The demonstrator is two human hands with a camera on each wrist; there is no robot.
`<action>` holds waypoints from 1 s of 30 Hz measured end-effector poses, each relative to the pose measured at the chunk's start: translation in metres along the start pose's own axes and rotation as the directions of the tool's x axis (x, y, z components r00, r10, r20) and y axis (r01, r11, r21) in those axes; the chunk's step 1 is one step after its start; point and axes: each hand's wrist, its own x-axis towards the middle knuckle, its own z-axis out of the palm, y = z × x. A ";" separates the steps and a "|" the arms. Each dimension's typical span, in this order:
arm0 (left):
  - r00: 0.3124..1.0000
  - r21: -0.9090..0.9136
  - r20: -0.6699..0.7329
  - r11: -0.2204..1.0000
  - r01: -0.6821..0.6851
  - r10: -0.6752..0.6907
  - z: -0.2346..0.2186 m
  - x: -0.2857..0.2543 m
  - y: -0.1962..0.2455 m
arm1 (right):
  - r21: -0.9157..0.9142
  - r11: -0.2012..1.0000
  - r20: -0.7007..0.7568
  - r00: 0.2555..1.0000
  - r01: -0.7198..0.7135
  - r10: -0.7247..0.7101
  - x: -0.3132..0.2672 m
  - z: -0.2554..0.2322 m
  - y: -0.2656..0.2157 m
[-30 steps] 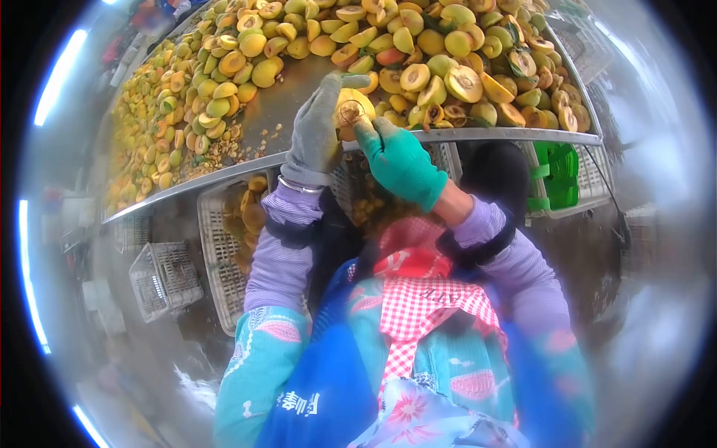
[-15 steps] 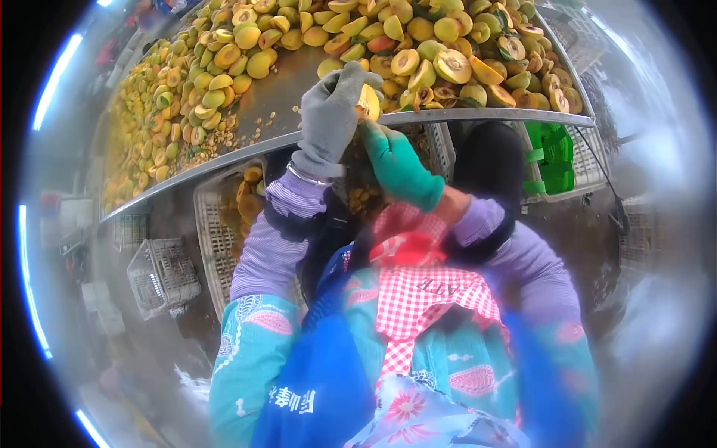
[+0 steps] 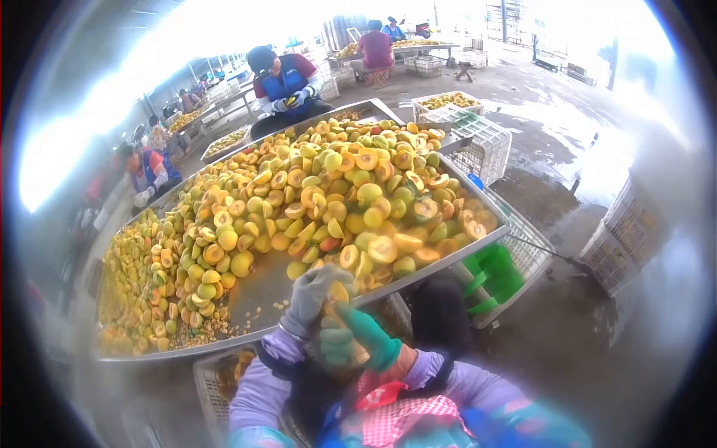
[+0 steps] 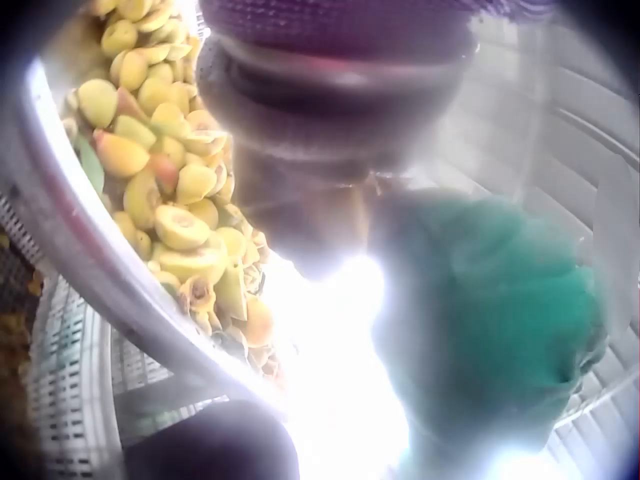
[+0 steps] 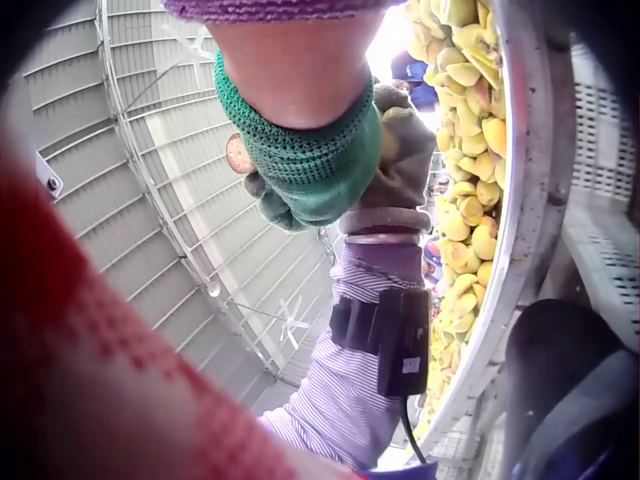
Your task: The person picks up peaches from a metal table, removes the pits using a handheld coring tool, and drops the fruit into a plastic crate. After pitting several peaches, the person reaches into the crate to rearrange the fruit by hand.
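My left hand (image 3: 308,299) wears a grey glove and holds a yellow peach half (image 3: 340,293) just in front of the near edge of the metal table (image 3: 263,284). Close against it is my right hand (image 3: 357,336) in a green glove, fingers curled round a wooden-handled tool. The round butt of the wooden handle (image 5: 238,153) sticks out of the fist in the right wrist view; the tool's working end is hidden at the fruit. Glare and the green glove cover most of the fruit in the left wrist view. Many halved peaches (image 3: 321,194) lie heaped beyond the hands.
Loose pits (image 3: 239,322) lie on the tabletop at the left. A white crate with a green basket (image 3: 494,272) stands right of the table, and another crate (image 3: 211,392) is below its near edge. Across the table sits another person (image 3: 287,82); stacked crates (image 3: 624,239) stand far right.
The head view has tilted up, bringing the far side of the table and other people into sight. The hands stay together at the peach half, the right fist turned with the handle end showing.
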 end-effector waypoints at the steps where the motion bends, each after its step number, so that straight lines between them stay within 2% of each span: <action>1: 1.000 -0.007 -0.009 1.000 -0.004 0.004 0.001 -0.002 -0.002 | -0.017 1.000 0.012 1.000 -0.010 0.010 0.000 -0.006 0.001; 3: 0.999 -0.029 -0.033 0.999 -0.013 0.012 0.002 -0.008 -0.004 | -0.051 0.998 0.027 0.999 -0.038 0.039 0.000 -0.014 0.003; 4: 0.999 -0.006 -0.031 1.000 -0.016 0.015 0.001 -0.011 -0.002 | -0.203 0.977 -0.068 0.996 -0.067 0.054 -0.003 -0.004 0.003; 7: 0.999 0.123 0.019 0.992 -0.030 0.028 -0.011 -0.016 -0.003 | -0.213 0.961 0.030 0.981 -0.178 0.189 -0.005 -0.006 -0.004; 8: 0.995 0.250 0.067 0.964 -0.086 0.071 -0.011 -0.018 0.000 | -0.160 0.967 -0.051 0.980 -0.198 0.192 -0.005 -0.004 -0.003; 11: 0.951 0.254 0.218 0.928 -0.274 0.221 -0.009 -0.019 0.016 | -0.240 0.962 -0.188 0.979 -0.127 0.082 -0.005 0.012 0.007; 12: 0.965 0.176 0.180 0.959 -0.224 0.193 -0.010 -0.022 0.018 | -0.070 0.968 0.177 0.952 -0.240 0.249 0.005 0.002 0.006; 13: 0.979 0.012 0.030 0.979 -0.201 0.201 -0.002 -0.028 0.016 | -0.095 0.983 -0.072 0.986 -0.159 0.152 0.004 0.024 0.011; 14: 0.973 -0.143 -0.145 0.969 -0.203 0.182 0.008 -0.035 0.012 | -0.188 0.968 -0.043 0.986 -0.168 0.162 0.007 0.022 0.012; 16: 0.905 -0.179 -0.399 0.955 -0.237 0.149 0.014 -0.057 0.016 | -0.046 0.959 0.086 0.955 -0.281 0.284 0.015 0.005 0.017; 20: 0.830 -0.271 -0.558 0.942 -0.196 0.012 0.013 -0.099 0.012 | 0.067 0.889 0.180 0.882 -0.453 0.436 0.012 0.000 0.040; 23: 0.782 -0.318 -0.623 0.923 -0.217 -0.031 -0.017 -0.126 -0.002 | -0.150 0.855 -0.012 0.866 -0.496 0.500 0.004 0.011 0.047; 24: 0.874 -0.523 -0.486 0.797 -0.303 0.014 -0.041 -0.135 -0.009 | -0.144 0.835 0.083 0.835 -0.531 0.545 0.004 0.008 0.045; 25: 0.792 -0.253 -0.606 0.928 -0.275 0.070 -0.052 -0.148 -0.008 | -0.136 0.861 -0.063 0.871 -0.490 0.487 0.003 0.004 0.041; 26: 0.709 0.029 -0.688 0.981 -0.192 0.159 -0.059 -0.160 -0.006 | -0.143 0.882 -0.212 0.884 -0.449 0.416 0.000 0.002 0.033; 27: 0.634 0.298 -0.724 0.952 -0.070 0.273 -0.069 -0.167 -0.003 | -0.163 0.900 -0.358 0.874 -0.405 0.328 -0.003 -0.001 0.021; 28: 0.692 0.604 -0.675 0.730 0.321 0.255 -0.092 -0.174 -0.001 | -0.089 0.928 -0.532 0.805 -0.361 0.263 -0.003 -0.018 0.007; 29: 0.741 0.761 -0.642 0.279 0.586 0.195 -0.122 -0.182 -0.001 | -0.021 0.954 -0.687 0.697 -0.299 0.203 -0.003 -0.036 -0.005; 30: 0.766 0.725 -0.633 -0.261 0.638 0.115 -0.140 -0.179 0.000 | -0.025 0.968 -0.707 0.689 -0.249 0.160 -0.006 -0.033 -0.016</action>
